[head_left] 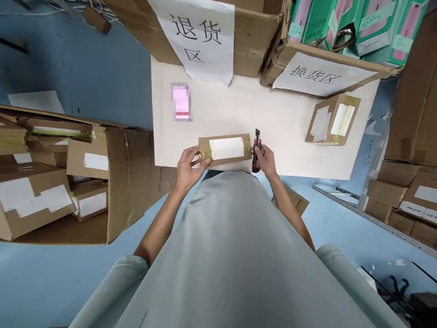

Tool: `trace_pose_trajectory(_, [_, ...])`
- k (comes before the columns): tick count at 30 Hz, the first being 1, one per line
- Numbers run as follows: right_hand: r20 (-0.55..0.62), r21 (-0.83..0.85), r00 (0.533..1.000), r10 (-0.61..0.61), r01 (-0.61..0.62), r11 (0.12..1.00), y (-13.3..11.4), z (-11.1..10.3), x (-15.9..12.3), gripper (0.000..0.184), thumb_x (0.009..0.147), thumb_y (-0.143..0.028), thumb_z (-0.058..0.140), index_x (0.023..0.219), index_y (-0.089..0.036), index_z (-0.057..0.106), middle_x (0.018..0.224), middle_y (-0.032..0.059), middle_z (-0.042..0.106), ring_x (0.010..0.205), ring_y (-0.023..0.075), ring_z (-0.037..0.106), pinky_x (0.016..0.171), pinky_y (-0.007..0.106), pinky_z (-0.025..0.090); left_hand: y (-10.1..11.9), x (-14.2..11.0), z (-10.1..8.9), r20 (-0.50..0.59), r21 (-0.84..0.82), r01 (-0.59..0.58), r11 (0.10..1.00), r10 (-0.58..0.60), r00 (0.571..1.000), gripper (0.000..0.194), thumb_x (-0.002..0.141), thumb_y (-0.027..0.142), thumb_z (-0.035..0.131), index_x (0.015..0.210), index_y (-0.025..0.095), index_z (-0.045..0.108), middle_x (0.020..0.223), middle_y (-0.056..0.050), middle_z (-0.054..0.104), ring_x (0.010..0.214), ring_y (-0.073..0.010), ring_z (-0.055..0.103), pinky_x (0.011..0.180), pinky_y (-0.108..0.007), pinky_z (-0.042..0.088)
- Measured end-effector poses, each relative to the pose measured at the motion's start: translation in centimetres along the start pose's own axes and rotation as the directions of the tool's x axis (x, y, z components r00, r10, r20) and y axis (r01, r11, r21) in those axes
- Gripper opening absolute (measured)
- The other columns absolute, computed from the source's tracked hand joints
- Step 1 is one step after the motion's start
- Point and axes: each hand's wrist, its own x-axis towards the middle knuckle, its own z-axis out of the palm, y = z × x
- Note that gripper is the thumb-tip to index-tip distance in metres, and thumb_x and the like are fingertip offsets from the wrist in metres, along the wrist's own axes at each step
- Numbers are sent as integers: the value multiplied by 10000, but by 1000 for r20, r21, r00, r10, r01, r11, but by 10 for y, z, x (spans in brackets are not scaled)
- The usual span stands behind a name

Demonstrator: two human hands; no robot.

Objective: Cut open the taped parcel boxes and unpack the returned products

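A small taped cardboard box [223,159] with a white label lies at the table's near edge, long side across. My left hand [188,168] grips its left end, thumb on the front and fingers behind. At its right end, my right hand [266,159] is closed around a black and red box cutter [255,165], held upright with the tip pointing away from me. Whether the cutter's blade is out is too small to tell. Some fingers of my right hand are hidden behind the cutter, close to the box.
On the white table [283,118] stand a labelled carton [334,119] at right and a blurred pink item [181,102] at left. Two large boxes line the back; the right bin [278,59] holds green-pink packages [375,23]. A big carton [131,182] of parcels is left.
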Motion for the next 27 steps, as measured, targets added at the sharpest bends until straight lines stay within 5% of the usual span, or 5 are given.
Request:
trace_pose_trajectory(6, [-80,-301,995,-51,24,953,-7,-42,-27,530,1150,-696,413,1155,-237,678,1012,69,791,974,247,753,870,350,615,-28,22,53,127,-181,84,980,-62,990,786,961,746,796,1527,211,695,1509,-163,666,1366,-331,740,1137,-540,698])
trace_pose_trajectory(11, [-52,-507,993,-105,64,859,-28,-49,-48,492,1176,-541,371,1380,-212,675,1202,136,842,1054,303,795,934,398,603,-32,28,63,118,-162,40,986,-21,993,626,1024,626,772,1513,246,682,1499,-153,686,1366,-324,741,1143,-546,687])
trace_pose_trajectory(20, [397,-796,916,-51,372,477,-100,6,-54,465,1234,-405,347,1556,-255,647,1346,112,815,1105,297,770,843,347,502,-35,34,57,165,-184,23,983,7,986,523,1039,457,752,1523,278,664,1533,-137,697,1346,-305,747,1075,-504,711])
trace_pose_trajectory(27, [513,-854,846,144,486,187,-131,46,-35,521,1269,-456,261,1623,-253,584,1351,166,779,1100,310,768,831,352,431,-41,37,53,213,-205,1,979,44,976,408,1032,476,769,1393,286,771,1508,-121,696,1306,-281,752,1017,-441,730])
